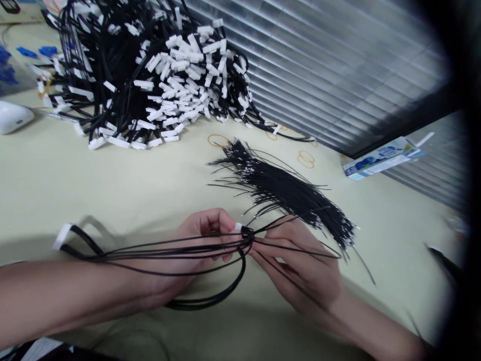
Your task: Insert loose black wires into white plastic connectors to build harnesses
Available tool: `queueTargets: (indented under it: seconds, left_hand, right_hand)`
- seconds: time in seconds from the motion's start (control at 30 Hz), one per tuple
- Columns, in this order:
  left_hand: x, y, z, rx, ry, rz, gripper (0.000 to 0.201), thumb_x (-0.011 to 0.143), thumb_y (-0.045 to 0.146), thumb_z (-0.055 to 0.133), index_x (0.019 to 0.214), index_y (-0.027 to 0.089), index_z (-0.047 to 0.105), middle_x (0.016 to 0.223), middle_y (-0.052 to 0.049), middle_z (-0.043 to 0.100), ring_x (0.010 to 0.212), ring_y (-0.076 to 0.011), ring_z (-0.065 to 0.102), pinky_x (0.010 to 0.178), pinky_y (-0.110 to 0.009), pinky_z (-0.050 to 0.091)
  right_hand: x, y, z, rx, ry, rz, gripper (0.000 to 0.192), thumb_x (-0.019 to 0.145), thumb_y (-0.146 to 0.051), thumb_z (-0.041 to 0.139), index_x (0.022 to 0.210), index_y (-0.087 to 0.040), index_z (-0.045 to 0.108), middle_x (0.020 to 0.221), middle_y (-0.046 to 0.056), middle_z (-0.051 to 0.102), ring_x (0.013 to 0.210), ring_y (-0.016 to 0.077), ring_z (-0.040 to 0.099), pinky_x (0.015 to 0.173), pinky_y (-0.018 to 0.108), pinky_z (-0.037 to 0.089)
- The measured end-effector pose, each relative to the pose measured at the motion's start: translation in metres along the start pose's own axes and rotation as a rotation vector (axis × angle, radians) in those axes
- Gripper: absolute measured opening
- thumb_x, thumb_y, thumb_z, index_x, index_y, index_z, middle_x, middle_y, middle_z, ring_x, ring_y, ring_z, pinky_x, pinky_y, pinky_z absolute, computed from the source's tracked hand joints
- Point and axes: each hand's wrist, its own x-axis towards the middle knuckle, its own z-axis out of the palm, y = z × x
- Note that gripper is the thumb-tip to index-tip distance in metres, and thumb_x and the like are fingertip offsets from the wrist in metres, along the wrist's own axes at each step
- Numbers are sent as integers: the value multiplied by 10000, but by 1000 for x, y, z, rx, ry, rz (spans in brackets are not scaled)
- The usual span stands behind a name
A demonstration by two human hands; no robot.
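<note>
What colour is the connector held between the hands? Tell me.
White connector, on black wires; head view.

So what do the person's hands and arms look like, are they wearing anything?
Both are bare. The left hand and right hand have no gloves, and no rings or watch show. The forearms are uncovered as far as the picture edges, with no sleeves in view. The fingers are slim, with short, unpainted nails.

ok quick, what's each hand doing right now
left hand: closed, pinching the small white connector with its black wires
right hand: closed, fingers pinching a black wire at the connector
</note>
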Motion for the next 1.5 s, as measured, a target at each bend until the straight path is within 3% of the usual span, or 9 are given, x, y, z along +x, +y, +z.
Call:
queueTargets:
  seconds: [0.27, 0.53, 0.7, 0.87, 1.0, 1.17, 1.27, 1.37, 1.5]
  left_hand:
    - [2, -3, -1, 0, 19, 17, 231, 609, 185, 825, 651, 133, 604, 604, 27, 606, 556, -60, 480, 531, -173, 344]
    - [0, 6, 1, -216, 192, -81, 83, 763, 121, 702, 753, 152, 626, 682, 28, 575, 635, -71, 538, 694, -203, 454]
    - [2, 8, 3, -233, 195, -75, 100, 786, 104, 667, 725, 148, 601, 658, 38, 557, 530, -45, 481, 642, -181, 448]
    - [1, 8, 3, -239, 218, -74, 110, 777, 93, 669, 715, 152, 600, 679, 24, 571, 608, -73, 545, 655, -191, 461]
    - [1, 8, 2, -212, 211, -78, 84, 786, 109, 671, 742, 151, 613, 681, 25, 570, 602, -62, 530, 664, -188, 461]
    - [1, 6, 2, -221, 210, -64, 84, 770, 121, 695, 751, 152, 620, 693, 25, 578, 657, -76, 542, 677, -196, 457]
    - [0, 5, 2, -213, 198, -44, 73, 757, 131, 706, 777, 148, 638, 754, 7, 603, 748, -107, 564, 692, -211, 455]
    - [-2, 5, 4, -183, 186, -48, 98, 740, 145, 725, 804, 156, 652, 804, -1, 610, 793, -122, 559, 733, -234, 447]
    - [-5, 3, 3, -208, 175, -59, 148, 710, 148, 755, 815, 183, 657, 827, 12, 621, 806, -117, 558, 769, -244, 434]
  right_hand:
    - [12, -10, 7, 241, 97, 342, 192, 784, -209, 674, 609, -199, 595, 582, -25, 529, 565, 117, 489, 510, 250, 401]
    - [18, 36, -13, 571, 138, 674, 254, 886, -333, 548, 716, -197, 679, 699, 9, 625, 626, 104, 570, 570, 216, 456]
    - [24, 40, -42, 266, -387, 448, 174, 893, -320, 537, 861, -225, 678, 764, -1, 651, 697, 120, 588, 609, 231, 456]
    - [15, 33, -28, -225, -416, 27, 189, 881, -175, 544, 1048, -218, 622, 1015, 42, 666, 991, 200, 587, 871, 358, 443]
    - [11, 43, -14, -385, -521, -73, 201, 880, -93, 512, 1045, -168, 599, 1041, 65, 642, 1062, 222, 541, 926, 385, 411]
    - [12, 24, -18, -152, -458, -102, 117, 903, -137, 492, 974, -182, 573, 930, 39, 624, 888, 171, 559, 821, 333, 453]
    - [9, -2, -23, 77, -260, -18, 142, 861, -115, 557, 964, -211, 560, 869, 7, 610, 762, 118, 562, 681, 243, 467]
    - [7, -15, -24, 60, -67, 88, 182, 818, -70, 596, 926, -214, 576, 858, 10, 621, 727, 105, 573, 610, 216, 458]
    - [7, -12, -19, -39, -49, 75, 151, 829, -65, 583, 867, -212, 577, 867, 22, 648, 747, 127, 586, 639, 260, 459]
